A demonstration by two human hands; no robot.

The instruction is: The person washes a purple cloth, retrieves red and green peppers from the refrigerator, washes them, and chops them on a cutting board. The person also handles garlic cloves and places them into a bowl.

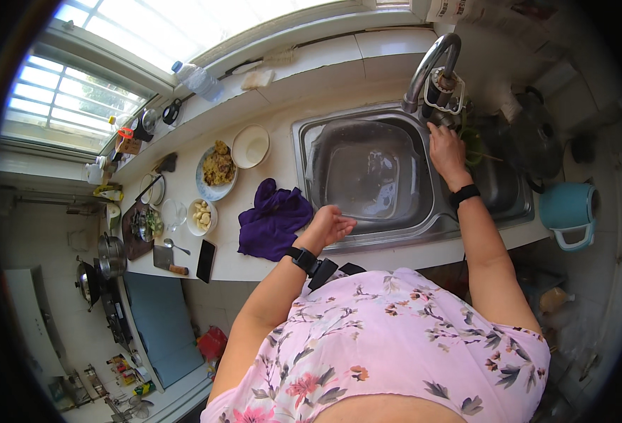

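Note:
My left hand (333, 226) hovers at the front left edge of the steel sink (363, 244), palm up with fingers loosely spread and nothing in it. A clear plastic basin (366, 177) sits in the large sink bowl. My right hand (446, 153) reaches to the sink divider, its fingertips near a dark object below the chrome faucet (421, 74); whether they grip anything I cannot tell. A purple cloth (274, 219) lies crumpled left of the sink. Beyond it are an empty-looking white bowl (250, 146), a plate of yellow food (216, 172) and a bowl of peeled garlic cloves (202, 217).
A smartphone (206, 260) and a cleaver (167, 259) lie near the counter's front edge, beside a spoon (176, 245). A cutting board (135, 230) is farther left. A blue kettle (569, 214) stands right of the sink, and a plastic bottle (199, 81) lies on the window ledge.

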